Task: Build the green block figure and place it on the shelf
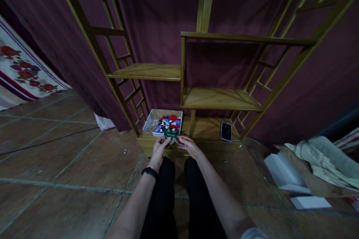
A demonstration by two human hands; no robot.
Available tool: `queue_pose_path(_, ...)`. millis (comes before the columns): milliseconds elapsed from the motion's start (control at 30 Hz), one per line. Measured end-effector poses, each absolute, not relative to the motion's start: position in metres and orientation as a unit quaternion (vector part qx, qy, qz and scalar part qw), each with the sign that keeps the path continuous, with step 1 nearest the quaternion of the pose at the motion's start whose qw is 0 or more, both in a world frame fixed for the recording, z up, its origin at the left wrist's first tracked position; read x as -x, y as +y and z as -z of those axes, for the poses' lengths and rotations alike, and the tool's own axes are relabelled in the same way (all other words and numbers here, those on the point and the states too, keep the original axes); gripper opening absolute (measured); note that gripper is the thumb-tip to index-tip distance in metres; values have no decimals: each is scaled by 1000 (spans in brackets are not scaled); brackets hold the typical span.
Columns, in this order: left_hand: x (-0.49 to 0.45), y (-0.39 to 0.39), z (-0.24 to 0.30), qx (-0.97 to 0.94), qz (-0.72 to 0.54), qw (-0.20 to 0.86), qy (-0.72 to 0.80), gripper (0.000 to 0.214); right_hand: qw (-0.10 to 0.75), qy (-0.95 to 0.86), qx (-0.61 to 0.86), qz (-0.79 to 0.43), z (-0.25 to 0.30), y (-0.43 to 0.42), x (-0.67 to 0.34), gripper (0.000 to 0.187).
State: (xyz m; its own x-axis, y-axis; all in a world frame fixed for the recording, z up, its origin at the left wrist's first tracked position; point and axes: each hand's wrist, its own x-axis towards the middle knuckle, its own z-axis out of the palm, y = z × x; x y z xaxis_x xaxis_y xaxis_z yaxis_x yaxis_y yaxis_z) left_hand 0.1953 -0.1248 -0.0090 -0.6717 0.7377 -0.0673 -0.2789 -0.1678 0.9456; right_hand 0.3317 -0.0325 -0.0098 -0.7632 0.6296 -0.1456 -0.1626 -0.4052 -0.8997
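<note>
My left hand (pixel 160 147) and my right hand (pixel 189 145) meet just in front of a shallow white box (pixel 165 112) on the low shelf. Both have their fingers closed on a small bunched cloth piece (pixel 173 141), pale with dark stripes; its kind is too small to make out. Just above it shows a dark green bunched piece (pixel 171 133) at the box's front edge, and whether it is part of what I hold I cannot tell. Inside the box lie many small red, blue and white ornaments (pixel 170 121), with clear plastic wrapping (pixel 154 124) at the left.
A phone (pixel 226 132) lies on the right of the low wooden shelf (pixel 207 127). Higher boards (pixel 221 99) and slatted sides frame the space. White boxes (pixel 286 173) and cloth (pixel 328 160) lie on the right floor. A cable (pixel 50 141) crosses the tiles at left.
</note>
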Motion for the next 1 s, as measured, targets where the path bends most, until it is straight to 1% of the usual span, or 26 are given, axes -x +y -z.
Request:
queue_pose_path(167, -197, -124, 9, -240, -724, 321, 561, 37, 231, -496, 207, -812, 5, -37, -333, 38)
queue_pose_path(333, -198, -126, 7, -261, -712, 324, 565, 38, 227, -494, 202, -814, 7, -36, -333, 38)
queue_pose_path(700, -195, -127, 6, -278, -711, 376, 526, 50, 271, -448, 204, -827, 12, -32, -333, 33)
queue_pose_path(1000, -196, -127, 4, -287, -707, 396, 511, 53, 278, -442, 215, -825, 11, -32, -333, 33)
